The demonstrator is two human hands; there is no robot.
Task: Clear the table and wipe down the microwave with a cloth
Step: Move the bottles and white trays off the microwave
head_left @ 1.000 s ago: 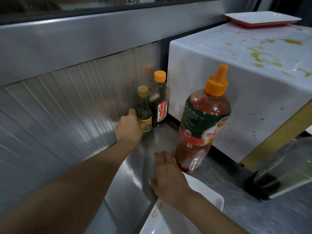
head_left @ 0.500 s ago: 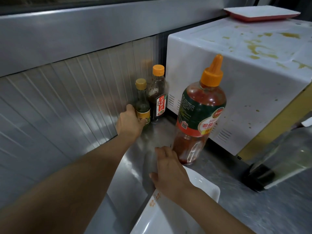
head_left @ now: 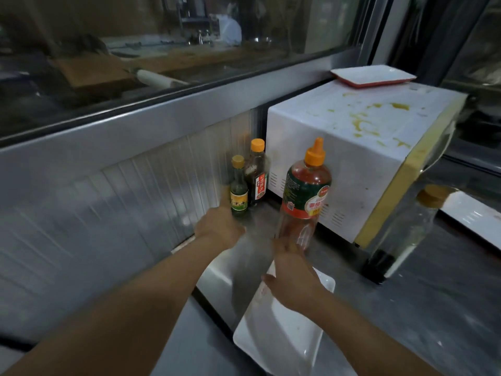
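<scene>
Your left hand (head_left: 219, 226) is up against the small green bottle (head_left: 238, 195) with the yellow cap, sitting at its base on the left side, thumb up along it; the picture is smeared right there, so I can't tell if you're actually gripping it or just touching. That little bottle stands in the corner of the steel worktop (head_left: 423, 308), touching the dark sauce bottle (head_left: 256, 176) with the orange cap just behind it, both tucked between the ribbed metal wall (head_left: 122, 207) and the side of the microwave (head_left: 352, 147). Your right hand (head_left: 294, 278) is at the bottom of the big red sauce bottle (head_left: 305, 196) with the orange nozzle, fingers reaching up against its lower part; it's blurry too, so no telling whether they're wrapped round it. That big bottle stands upright just in front of the microwave's vented side. The microwave is white with a yellowish front edge, and its top is spattered with yellow-brown stains. A white tray with a red rim (head_left: 372, 75) lies on top at the back. Under your right wrist there's a white rectangular dish (head_left: 282, 337) with some reddish smears near its far end, and another white dish (head_left: 217, 272) beside it to the left. A clear bottle with a dark base (head_left: 398, 232) leans blurry near the microwave's front corner.
</scene>
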